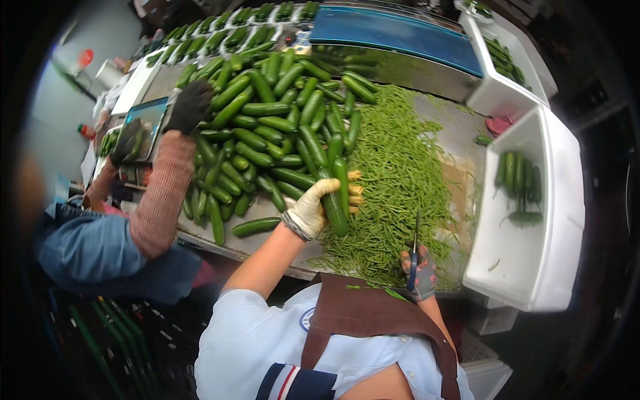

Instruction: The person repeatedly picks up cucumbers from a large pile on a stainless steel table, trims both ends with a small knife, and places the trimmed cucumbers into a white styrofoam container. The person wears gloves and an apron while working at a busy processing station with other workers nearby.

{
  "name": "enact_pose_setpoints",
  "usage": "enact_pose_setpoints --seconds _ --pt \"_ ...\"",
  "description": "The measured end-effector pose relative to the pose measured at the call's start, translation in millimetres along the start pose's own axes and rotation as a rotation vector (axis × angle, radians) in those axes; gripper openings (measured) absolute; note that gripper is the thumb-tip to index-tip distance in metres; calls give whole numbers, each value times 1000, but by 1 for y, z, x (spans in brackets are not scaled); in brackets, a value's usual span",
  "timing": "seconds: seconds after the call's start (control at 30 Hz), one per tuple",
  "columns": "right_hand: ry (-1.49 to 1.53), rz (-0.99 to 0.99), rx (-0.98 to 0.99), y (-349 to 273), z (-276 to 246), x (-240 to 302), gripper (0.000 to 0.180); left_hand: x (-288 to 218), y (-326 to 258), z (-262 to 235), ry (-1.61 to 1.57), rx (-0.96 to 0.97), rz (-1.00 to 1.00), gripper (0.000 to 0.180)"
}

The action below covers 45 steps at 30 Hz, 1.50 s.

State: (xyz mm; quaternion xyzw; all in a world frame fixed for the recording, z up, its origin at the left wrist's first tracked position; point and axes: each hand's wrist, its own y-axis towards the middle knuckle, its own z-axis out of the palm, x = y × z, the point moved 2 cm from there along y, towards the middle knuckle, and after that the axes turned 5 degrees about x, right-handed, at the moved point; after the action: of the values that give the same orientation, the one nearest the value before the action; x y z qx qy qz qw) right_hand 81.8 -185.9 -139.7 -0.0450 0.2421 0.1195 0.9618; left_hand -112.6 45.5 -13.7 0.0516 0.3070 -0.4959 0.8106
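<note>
My left hand (312, 208), in a cream glove with yellowish fingertips, is closed around dark green zucchini (335, 215); two appear to be in its grip, side by side. They are held over the border between a large heap of zucchini (267, 127) and a spread of thin green pods (393, 167). Lower right, at the table's near edge, my right hand (420, 272) wears a grey patterned glove. It is closed on a knife (413, 263) with a blue handle, whose narrow blade points away from me over the pods.
At left, a co-worker's dark-gloved hand (189, 107) reaches to the heap; the other gloved hand (127, 141) is beside a blue-edged tray (148, 127). White foam boxes (557, 207) holding long green vegetables stand at right. Packed trays (217, 41) line the back beside a blue panel (393, 33).
</note>
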Motion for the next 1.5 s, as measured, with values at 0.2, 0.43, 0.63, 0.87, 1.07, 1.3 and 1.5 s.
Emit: enact_pose_setpoints --seconds 0.2,0.43,0.63,0.87,1.07,1.3,1.5 --pt "-138 -97 -122 10 0 -4 42 -57 -68 -22 1935 -644 348 63" --pt "-60 -29 -179 16 9 -14 22 -24 -91 -57 2152 -702 494 70" --pt "-896 -415 -561 -21 -23 14 30 -19 -87 -51 1912 -803 764 54" --pt "-232 -241 -95 -43 -33 28 39 12 30 22 1791 -319 854 43" --pt "-628 -537 -356 -68 -31 35 52 83 149 100 1735 352 665 39" --pt "178 -90 138 -100 -43 55 55 161 307 189 2028 788 646 49" --pt "371 -51 5 -112 -71 65 72 186 409 201 2499 1093 1019 68"
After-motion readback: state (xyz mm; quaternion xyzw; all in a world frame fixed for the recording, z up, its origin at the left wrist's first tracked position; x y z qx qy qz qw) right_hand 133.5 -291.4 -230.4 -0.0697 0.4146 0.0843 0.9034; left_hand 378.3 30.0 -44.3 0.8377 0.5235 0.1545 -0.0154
